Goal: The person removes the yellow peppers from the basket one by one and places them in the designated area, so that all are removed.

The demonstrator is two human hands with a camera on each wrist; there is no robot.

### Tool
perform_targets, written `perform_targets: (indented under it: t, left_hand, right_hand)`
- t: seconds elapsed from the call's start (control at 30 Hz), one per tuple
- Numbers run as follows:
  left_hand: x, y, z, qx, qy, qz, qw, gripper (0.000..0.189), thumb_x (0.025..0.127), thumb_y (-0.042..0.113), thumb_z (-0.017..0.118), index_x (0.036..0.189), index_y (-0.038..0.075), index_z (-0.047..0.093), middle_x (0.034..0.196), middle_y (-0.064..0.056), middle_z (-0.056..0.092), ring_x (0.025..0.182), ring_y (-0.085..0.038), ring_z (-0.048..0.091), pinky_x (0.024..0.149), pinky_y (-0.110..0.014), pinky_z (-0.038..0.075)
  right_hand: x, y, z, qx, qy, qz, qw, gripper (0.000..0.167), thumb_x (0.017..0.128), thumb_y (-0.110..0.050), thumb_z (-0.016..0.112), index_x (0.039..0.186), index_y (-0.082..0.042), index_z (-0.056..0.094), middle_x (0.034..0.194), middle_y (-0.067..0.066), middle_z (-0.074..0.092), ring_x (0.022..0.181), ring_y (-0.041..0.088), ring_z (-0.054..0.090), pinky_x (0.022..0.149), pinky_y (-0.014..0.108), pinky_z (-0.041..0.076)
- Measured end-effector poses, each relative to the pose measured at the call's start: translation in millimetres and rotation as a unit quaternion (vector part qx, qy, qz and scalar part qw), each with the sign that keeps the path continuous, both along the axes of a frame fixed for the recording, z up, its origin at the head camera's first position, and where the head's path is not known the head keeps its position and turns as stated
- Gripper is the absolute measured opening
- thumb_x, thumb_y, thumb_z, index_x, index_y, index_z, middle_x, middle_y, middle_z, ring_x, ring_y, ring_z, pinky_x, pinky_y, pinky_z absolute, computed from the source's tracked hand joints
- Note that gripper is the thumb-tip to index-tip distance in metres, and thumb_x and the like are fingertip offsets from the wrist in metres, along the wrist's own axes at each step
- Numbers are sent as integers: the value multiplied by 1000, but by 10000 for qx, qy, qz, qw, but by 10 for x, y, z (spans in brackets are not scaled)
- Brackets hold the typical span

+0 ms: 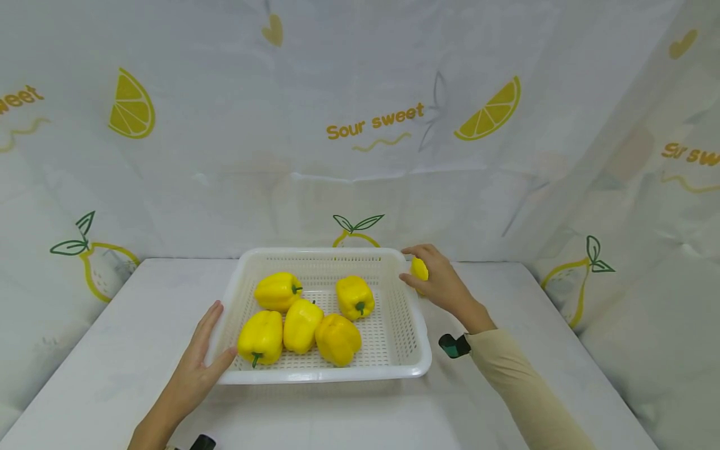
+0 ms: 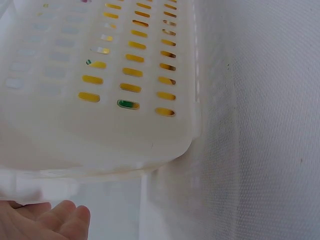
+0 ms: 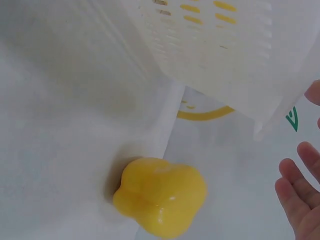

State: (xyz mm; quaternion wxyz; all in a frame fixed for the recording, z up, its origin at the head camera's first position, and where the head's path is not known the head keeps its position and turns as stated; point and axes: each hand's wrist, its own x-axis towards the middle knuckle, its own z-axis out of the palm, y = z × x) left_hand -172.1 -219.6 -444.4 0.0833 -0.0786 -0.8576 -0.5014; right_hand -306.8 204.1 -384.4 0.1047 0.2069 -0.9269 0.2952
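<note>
A white slotted plastic basket point(image 1: 323, 375) stands on the table with several yellow bell peppers point(image 1: 302, 326) inside, most toward its left and front. My left hand point(image 1: 194, 369) is at the basket's left side, fingers straight along the outside and thumb at the rim. In the left wrist view, the fingers point(image 2: 62, 220) show just below the rim. Beyond the basket's back right corner, my right hand point(image 1: 441, 284) hovers with fingers spread. Under it, a loose yellow bell pepper point(image 3: 160, 197) rests on the table outside the basket, apart from the fingers point(image 3: 300, 192).
A white cloth covers the table point(image 1: 112, 350). Behind it hangs a white curtain point(image 1: 225, 125) printed with lemons and words, which also runs along the right side. A dark strap piece point(image 1: 454, 345) sits at the right wrist.
</note>
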Motion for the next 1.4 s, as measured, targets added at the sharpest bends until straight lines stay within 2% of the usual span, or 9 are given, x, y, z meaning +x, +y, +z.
perform_targets:
  t: [0.23, 0.63, 1.13, 1.4]
  left_hand:
    - [1, 6, 11, -15, -50, 30, 10000, 83, 92, 15, 61, 159, 9, 13, 167, -19, 5, 150, -50, 6, 109, -79, 12]
    - [3, 7, 10, -7, 15, 22, 10000, 82, 92, 15, 61, 159, 9, 14, 167, -19, 6, 150, -49, 5, 110, -78, 12]
    - [-6, 4, 1, -97, 63, 24, 9999, 82, 93, 18, 61, 159, 9, 14, 166, -19, 6, 150, -49, 6, 110, -77, 13]
    - [-2, 3, 9, -129, 83, 12, 9999, 82, 93, 18, 61, 159, 7, 13, 166, -22, 7, 149, -51, 7, 111, -77, 11]
  right_hand:
    - [29, -120, -5, 72, 15, 216, 9997, 50, 89, -20, 74, 133, -7, 57, 138, 15, 52, 122, 35, 54, 101, 53, 50]
    - [63, -314, -71, 442, 279, 512, 9973, 51, 85, -15, 79, 131, -7, 59, 135, 15, 54, 122, 32, 56, 104, 48, 50]
    - [125, -510, -115, 983, -69, 968, 9904, 50, 86, -17, 77, 132, -9, 58, 137, 13, 52, 122, 29, 56, 104, 44, 51]
    - [123, -580, -157, 1490, -199, 949, 9841, 52, 86, -21, 78, 133, -12, 58, 139, 9, 54, 125, 26, 55, 106, 43, 50]
